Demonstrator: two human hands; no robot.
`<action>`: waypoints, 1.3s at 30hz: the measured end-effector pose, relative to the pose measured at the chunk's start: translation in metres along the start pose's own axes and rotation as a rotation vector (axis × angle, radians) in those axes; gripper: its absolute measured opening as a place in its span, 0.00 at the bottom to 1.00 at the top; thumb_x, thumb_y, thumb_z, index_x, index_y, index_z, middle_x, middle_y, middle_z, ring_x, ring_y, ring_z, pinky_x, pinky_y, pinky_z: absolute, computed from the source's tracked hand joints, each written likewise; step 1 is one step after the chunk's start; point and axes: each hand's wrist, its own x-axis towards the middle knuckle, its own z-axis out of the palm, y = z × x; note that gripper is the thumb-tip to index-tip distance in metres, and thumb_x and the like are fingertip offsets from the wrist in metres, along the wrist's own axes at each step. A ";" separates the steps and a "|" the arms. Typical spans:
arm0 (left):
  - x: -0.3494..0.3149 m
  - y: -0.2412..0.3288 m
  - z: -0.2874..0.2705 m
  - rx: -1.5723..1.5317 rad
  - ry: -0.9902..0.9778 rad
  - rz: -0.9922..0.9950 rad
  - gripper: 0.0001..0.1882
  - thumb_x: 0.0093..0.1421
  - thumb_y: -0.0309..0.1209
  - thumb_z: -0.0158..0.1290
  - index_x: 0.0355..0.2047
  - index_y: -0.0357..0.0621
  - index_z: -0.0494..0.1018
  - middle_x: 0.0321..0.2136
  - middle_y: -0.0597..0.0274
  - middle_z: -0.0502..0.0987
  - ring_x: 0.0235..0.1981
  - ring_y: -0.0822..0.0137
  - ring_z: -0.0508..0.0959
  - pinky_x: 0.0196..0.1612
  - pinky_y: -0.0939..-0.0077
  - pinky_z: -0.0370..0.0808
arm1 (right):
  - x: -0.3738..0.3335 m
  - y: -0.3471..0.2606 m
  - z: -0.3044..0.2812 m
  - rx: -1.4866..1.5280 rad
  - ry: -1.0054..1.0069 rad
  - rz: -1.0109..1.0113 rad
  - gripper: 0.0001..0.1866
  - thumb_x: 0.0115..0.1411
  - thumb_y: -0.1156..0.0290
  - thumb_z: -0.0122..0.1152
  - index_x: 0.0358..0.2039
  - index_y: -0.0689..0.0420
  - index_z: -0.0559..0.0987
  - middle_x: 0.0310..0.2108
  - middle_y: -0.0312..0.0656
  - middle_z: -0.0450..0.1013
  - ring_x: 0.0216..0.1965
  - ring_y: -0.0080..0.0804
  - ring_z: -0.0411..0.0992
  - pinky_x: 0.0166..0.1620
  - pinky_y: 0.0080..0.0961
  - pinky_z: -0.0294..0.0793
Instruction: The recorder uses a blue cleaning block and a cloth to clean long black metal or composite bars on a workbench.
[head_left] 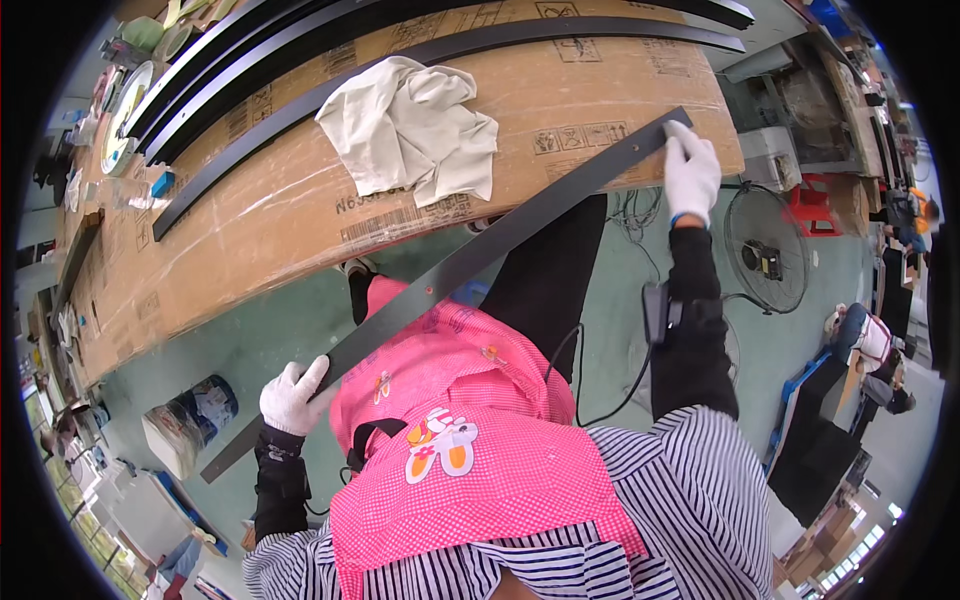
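Note:
A long, flat, dark metal strip (510, 232) with small holes slants across in front of me, its right end over the cardboard-covered table (560, 90). My left hand (292, 396), in a white glove, grips it toward its lower left end. At the upper right end my right hand (692, 172), also gloved in white, pinches the strip by its edge. A crumpled cream cloth (410, 130) lies on the cardboard beyond the strip. Behind the cloth, a curved-looking dark strip (430, 50) rests along the table.
More black bars (300, 45) lie at the table's far left. A round fan (765, 250) stands right of the table, near a red stool (815, 205). A bucket (190, 425) sits on the floor at left. Cables hang by my right arm. Other people (870, 340) are farther right.

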 end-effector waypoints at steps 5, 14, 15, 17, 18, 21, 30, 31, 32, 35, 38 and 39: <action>-0.003 -0.006 0.004 0.002 0.038 -0.040 0.29 0.48 0.42 0.69 0.53 0.58 0.78 0.27 0.60 0.72 0.26 0.56 0.79 0.28 0.61 0.76 | -0.082 -0.124 -0.010 0.193 -0.216 -0.407 0.07 0.63 0.67 0.58 0.37 0.47 0.83 0.29 0.43 0.73 0.35 0.46 0.73 0.41 0.41 0.75; -0.003 -0.011 0.004 0.012 0.040 -0.020 0.31 0.46 0.41 0.70 0.52 0.58 0.78 0.26 0.60 0.72 0.26 0.56 0.78 0.28 0.61 0.75 | 0.015 0.009 -0.006 -0.066 0.067 -0.131 0.12 0.66 0.66 0.55 0.45 0.50 0.85 0.39 0.49 0.78 0.43 0.49 0.76 0.48 0.39 0.75; -0.004 -0.011 0.003 0.012 0.050 -0.022 0.31 0.46 0.41 0.70 0.52 0.58 0.78 0.26 0.60 0.72 0.26 0.56 0.78 0.28 0.61 0.75 | 0.030 0.013 -0.011 -0.148 0.100 -0.062 0.13 0.66 0.66 0.56 0.45 0.50 0.86 0.40 0.50 0.79 0.44 0.49 0.76 0.49 0.38 0.75; -0.003 -0.011 0.002 0.012 0.033 -0.020 0.30 0.46 0.40 0.70 0.52 0.57 0.78 0.26 0.59 0.72 0.25 0.55 0.78 0.28 0.61 0.75 | 0.029 0.018 -0.010 -0.102 0.080 -0.047 0.12 0.66 0.66 0.57 0.45 0.51 0.86 0.41 0.50 0.79 0.44 0.48 0.77 0.50 0.37 0.76; -0.003 -0.011 0.000 0.014 0.036 -0.031 0.30 0.46 0.40 0.70 0.52 0.57 0.78 0.26 0.59 0.72 0.25 0.55 0.78 0.28 0.61 0.75 | 0.021 0.010 -0.010 -0.051 0.045 -0.028 0.13 0.66 0.66 0.57 0.45 0.53 0.86 0.42 0.50 0.80 0.45 0.48 0.78 0.50 0.36 0.76; -0.009 -0.013 -0.003 0.008 0.015 -0.036 0.30 0.46 0.40 0.70 0.52 0.57 0.78 0.26 0.59 0.72 0.25 0.55 0.78 0.28 0.61 0.75 | -0.047 -0.062 -0.001 0.447 -0.199 -0.132 0.11 0.62 0.72 0.64 0.45 0.58 0.85 0.40 0.46 0.82 0.41 0.37 0.80 0.47 0.29 0.77; -0.007 -0.016 -0.001 0.006 0.003 -0.046 0.31 0.46 0.40 0.70 0.53 0.57 0.78 0.26 0.58 0.71 0.26 0.54 0.78 0.29 0.60 0.75 | -0.095 -0.095 -0.008 0.399 -0.373 -0.049 0.13 0.61 0.72 0.65 0.47 0.53 0.86 0.29 0.39 0.73 0.29 0.31 0.73 0.35 0.27 0.72; -0.006 -0.017 -0.001 0.006 0.003 -0.041 0.31 0.46 0.40 0.70 0.53 0.57 0.78 0.26 0.58 0.71 0.26 0.54 0.78 0.29 0.60 0.75 | -0.093 -0.093 -0.009 0.395 -0.381 -0.061 0.13 0.62 0.72 0.65 0.47 0.53 0.86 0.29 0.40 0.73 0.29 0.32 0.73 0.35 0.27 0.72; -0.006 -0.017 -0.001 0.007 0.004 -0.037 0.31 0.46 0.40 0.70 0.53 0.57 0.78 0.26 0.58 0.71 0.26 0.54 0.78 0.29 0.60 0.75 | -0.092 -0.091 -0.010 0.391 -0.389 -0.073 0.12 0.62 0.72 0.64 0.46 0.52 0.86 0.29 0.40 0.73 0.29 0.32 0.74 0.36 0.27 0.72; -0.006 -0.017 -0.001 0.007 0.002 -0.039 0.31 0.47 0.40 0.70 0.53 0.57 0.77 0.26 0.58 0.72 0.26 0.54 0.78 0.29 0.60 0.75 | -0.091 -0.092 -0.014 0.357 -0.436 -0.071 0.12 0.62 0.71 0.65 0.46 0.51 0.86 0.29 0.41 0.73 0.30 0.33 0.74 0.36 0.28 0.73; -0.006 -0.018 -0.001 -0.001 0.007 -0.034 0.31 0.47 0.40 0.70 0.53 0.57 0.77 0.26 0.58 0.72 0.26 0.54 0.78 0.29 0.59 0.75 | -0.090 -0.091 -0.012 0.396 -0.364 -0.063 0.12 0.61 0.71 0.65 0.46 0.51 0.86 0.29 0.40 0.74 0.31 0.33 0.75 0.37 0.29 0.73; -0.006 -0.019 -0.001 0.000 0.007 -0.034 0.31 0.47 0.40 0.70 0.53 0.57 0.77 0.26 0.58 0.72 0.26 0.54 0.78 0.29 0.59 0.75 | -0.093 -0.094 -0.014 0.377 -0.442 -0.046 0.12 0.61 0.71 0.65 0.46 0.52 0.86 0.30 0.41 0.75 0.31 0.34 0.75 0.38 0.29 0.73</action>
